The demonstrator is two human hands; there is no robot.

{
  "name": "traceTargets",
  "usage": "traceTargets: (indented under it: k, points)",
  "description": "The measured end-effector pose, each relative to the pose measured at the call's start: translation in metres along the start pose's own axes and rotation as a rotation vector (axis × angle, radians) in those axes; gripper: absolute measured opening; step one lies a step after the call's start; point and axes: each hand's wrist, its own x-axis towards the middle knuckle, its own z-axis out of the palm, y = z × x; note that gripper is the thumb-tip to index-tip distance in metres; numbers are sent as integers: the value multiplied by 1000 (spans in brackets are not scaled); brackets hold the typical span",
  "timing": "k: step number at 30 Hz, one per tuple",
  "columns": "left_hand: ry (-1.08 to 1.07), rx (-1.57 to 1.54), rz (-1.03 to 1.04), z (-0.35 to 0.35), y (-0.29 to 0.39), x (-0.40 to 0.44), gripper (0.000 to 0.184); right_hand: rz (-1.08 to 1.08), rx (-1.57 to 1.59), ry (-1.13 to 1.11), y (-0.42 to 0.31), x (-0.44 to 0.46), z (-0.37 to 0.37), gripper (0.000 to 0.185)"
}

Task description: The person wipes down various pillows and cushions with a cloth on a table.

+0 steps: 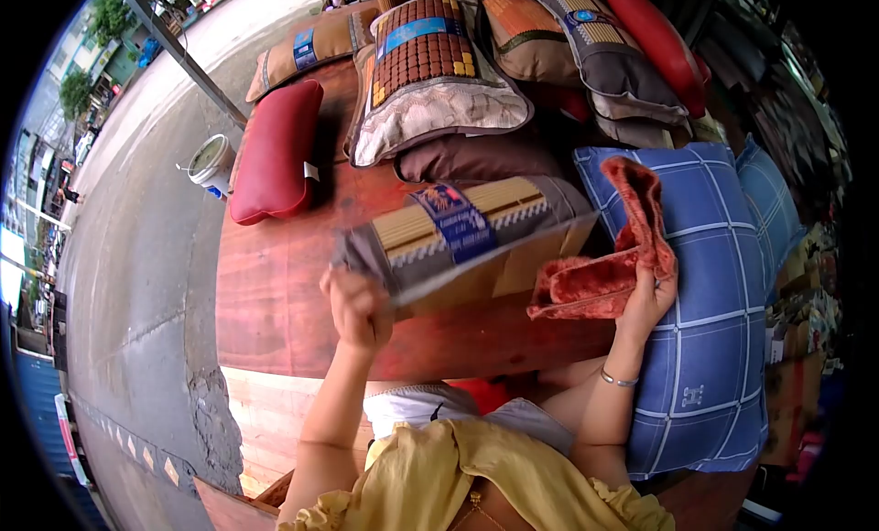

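Note:
My left hand (359,309) is closed on the near left corner of a grey pillow (366,247) with a slatted bamboo-like top and a blue label band (453,224). The pillow is tilted over the table, and clear plastic shows along its near edge. In my right hand (652,298) is a folded red plush cloth (595,279), gripped at its lower right, with one part standing up. This cloth is in front of a blue checked pillow (705,348) on my right.
A red wooden table (275,302) carries a red bolster (275,151), a beaded-top pillow (439,119) and several other pillows along its far side. A white bucket (212,165) stands on the pavement at the left. Another blue pillow (769,197) lies at the right.

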Motion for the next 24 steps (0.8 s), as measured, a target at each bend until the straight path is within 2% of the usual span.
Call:
traceTargets:
  k: [2, 3, 5, 6, 8, 9, 11, 12, 13, 15, 16, 18, 20, 23, 24]
  points:
    - [-256, 35, 44, -29, 16, -23, 19, -55, -47, 19, -16, 2, 8, 23]
    - [-266, 34, 44, -43, 27, -27, 19, -46, -48, 24, -22, 2, 13, 23]
    - [-762, -32, -276, -69, 46, -20, 24, -242, -284, -149, -34, -2, 25, 23]
    - [-770, -32, -283, -78, 44, -17, 24, -198, -281, -217, -41, -7, 36, 24]
    - [-759, -252, -350, -92, 36, -11, 34, -236, -337, -392, -44, -21, 61, 42]
    - [-759, -251, -354, -89, 36, -8, 34, -282, -394, -518, -49, -31, 77, 48]
    - [-476, -117, -588, -65, 39, 1, 42, -437, -590, -808, -61, -53, 106, 46]
    - [-482, -72, -555, -46, 37, 9, 48, -547, -690, -886, -55, -70, 116, 39]
    - [-489, -27, -520, -26, 35, 18, 53, -674, -735, -871, -41, -86, 123, 32]
    - [-731, 71, -493, 3, 35, 13, 65, -649, -740, -834, -34, -82, 121, 30]
    - [-877, 213, -372, 10, 37, 2, 76, -586, -830, -803, -33, -69, 114, 32]
    - [-905, 236, -350, 9, 40, -12, 82, -476, -875, -677, -24, -36, 92, 40]
    - [-900, 224, -371, 4, 46, -24, 83, -281, -757, -614, -11, -10, 71, 38]
    - [-870, 222, -356, 0, 54, -40, 84, -222, -884, -535, -4, 7, 55, 32]
    - [-867, 223, -352, -1, 57, -44, 84, -91, -793, -555, 7, 14, 46, 32]
